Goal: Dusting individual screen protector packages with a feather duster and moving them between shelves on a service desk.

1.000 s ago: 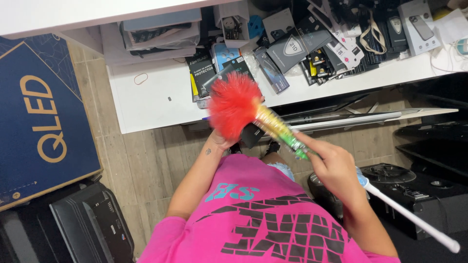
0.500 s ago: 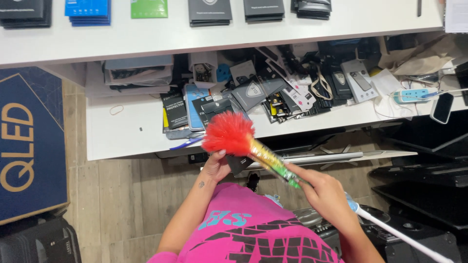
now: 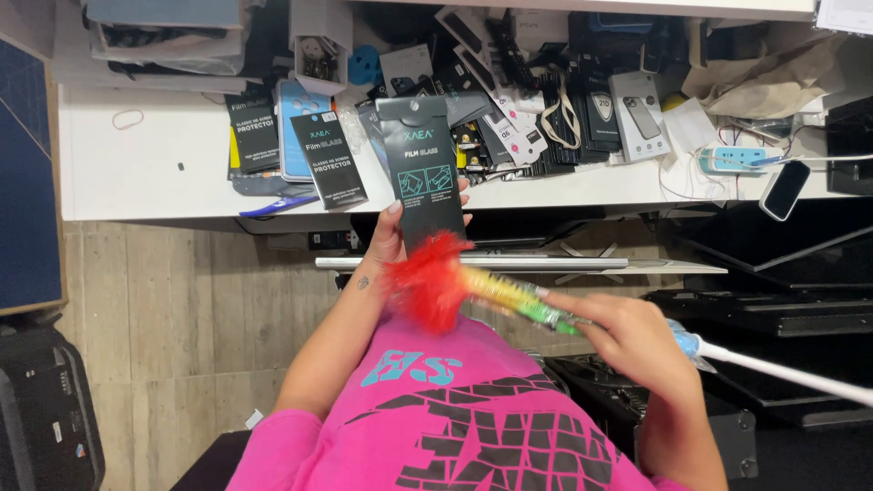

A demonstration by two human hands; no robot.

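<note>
The left hand (image 3: 391,238), forearm raised, pinched a dark flat package (image 3: 424,171) upright in front of the cluttered white counter (image 3: 164,173). Just right, the red-tipped feather duster (image 3: 455,284) touched the package's lower edge. The right hand (image 3: 627,338) was closed around the duster's handle, wrist bent inward.

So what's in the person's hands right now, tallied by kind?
Dark flat accessory package, held up in the left hand: 1
Feather duster with red head and rainbow handle, gripped by the right hand: 1
Total: 2
</note>
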